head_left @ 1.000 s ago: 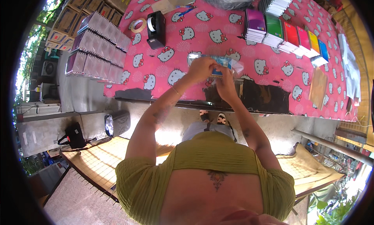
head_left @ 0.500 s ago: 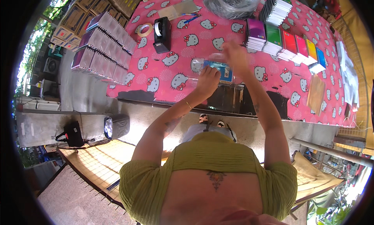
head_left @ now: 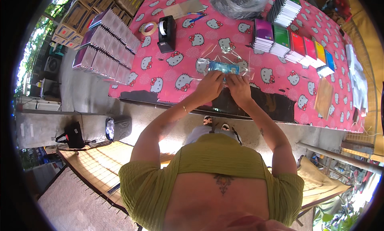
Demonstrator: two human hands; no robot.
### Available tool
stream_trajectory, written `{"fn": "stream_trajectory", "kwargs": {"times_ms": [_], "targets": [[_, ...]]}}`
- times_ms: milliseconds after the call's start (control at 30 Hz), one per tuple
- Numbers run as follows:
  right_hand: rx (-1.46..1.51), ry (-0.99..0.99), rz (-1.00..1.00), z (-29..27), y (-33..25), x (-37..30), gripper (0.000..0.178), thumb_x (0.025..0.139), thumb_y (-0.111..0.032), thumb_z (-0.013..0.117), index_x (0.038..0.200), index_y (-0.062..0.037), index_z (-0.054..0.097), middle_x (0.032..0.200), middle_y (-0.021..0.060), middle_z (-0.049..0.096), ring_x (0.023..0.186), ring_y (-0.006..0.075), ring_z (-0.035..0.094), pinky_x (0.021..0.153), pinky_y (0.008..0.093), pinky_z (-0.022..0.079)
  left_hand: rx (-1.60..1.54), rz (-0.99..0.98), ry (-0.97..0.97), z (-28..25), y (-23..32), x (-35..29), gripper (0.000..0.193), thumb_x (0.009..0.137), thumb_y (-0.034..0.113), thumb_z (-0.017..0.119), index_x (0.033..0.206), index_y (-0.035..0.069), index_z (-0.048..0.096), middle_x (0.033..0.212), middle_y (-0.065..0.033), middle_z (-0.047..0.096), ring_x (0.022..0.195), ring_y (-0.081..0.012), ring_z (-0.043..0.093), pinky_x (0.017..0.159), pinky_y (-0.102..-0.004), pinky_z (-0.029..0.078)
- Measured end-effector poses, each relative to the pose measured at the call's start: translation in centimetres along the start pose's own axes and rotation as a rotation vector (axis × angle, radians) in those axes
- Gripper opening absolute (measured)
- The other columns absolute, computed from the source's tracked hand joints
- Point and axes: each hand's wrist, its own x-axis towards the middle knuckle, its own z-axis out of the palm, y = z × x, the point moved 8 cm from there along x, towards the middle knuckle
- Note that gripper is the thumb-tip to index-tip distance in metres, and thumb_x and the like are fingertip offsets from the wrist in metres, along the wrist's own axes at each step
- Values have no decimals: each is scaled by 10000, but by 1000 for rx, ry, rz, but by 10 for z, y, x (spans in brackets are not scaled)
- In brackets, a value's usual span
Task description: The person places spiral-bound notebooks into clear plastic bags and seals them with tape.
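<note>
A small blue spiral notebook (head_left: 223, 67) lies at the near part of the table, its wire binding toward the far side. Clear plastic film (head_left: 242, 58) covers it and spreads out past its far edge and both sides, shining in the light. My left hand (head_left: 211, 85) has its fingers curled over the near left edge of the wrapped notebook. Right beside it, my right hand (head_left: 239, 88) grips the near right edge. Both sets of fingertips press on film and notebook together; the thumbs are mostly hidden.
A black tape dispenser (head_left: 167, 35) and a masking tape roll (head_left: 149, 29) stand at the far left, near stacked notebooks (head_left: 106, 47). Colourful notebook piles (head_left: 297, 43) line the far right. A bundle of plastic (head_left: 240, 5) and pens (head_left: 197, 19) lie at the back.
My right hand has come down from above the notebook to its near edge, beside my left hand. The notebook has turned so its binding faces away, and the film now lies over it.
</note>
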Motion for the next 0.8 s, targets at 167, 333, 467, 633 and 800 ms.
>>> {"fn": "stream_trajectory", "kwargs": {"times_ms": [167,333,467,633,800], "targets": [[-15,34,9,-4,-5,0,404,767,-214,729,1134,-56,671,1131,40,627,1047,205,606,888,385,460,47,-209,66,-21,-60,-34,238,868,121,652,1087,34,687,1076,-173,644,985,-365,636,781,-463,547],[-21,69,19,-8,-7,2,389,760,-215,741,1118,-72,682,1129,35,627,1019,216,616,899,385,467,167,-566,554,-98,-241,-13,245,820,90,670,1052,18,695,880,-180,646,833,-373,618,778,-475,519],[-13,77,10,-6,-7,4,389,760,-207,745,1121,-80,680,1089,38,622,1006,222,620,898,385,471,-772,-1270,291,-86,-350,-30,219,830,123,726,1036,51,711,841,-56,629,773,-175,599,723,-426,558],[2,61,67,-3,-1,-4,383,767,-201,749,1128,-92,678,1028,43,606,991,226,621,871,395,477,-1155,-1073,553,-65,-333,-31,167,838,131,738,985,66,690,750,-9,565,671,-123,553,665,-340,566],[37,97,27,-12,-12,2,369,773,-215,749,1114,-95,677,1021,41,603,991,224,622,855,391,473,-1107,-1124,672,-49,-337,-84,173,882,185,667,1001,61,689,848,-75,687,659,-189,634,648,-364,558]]}}
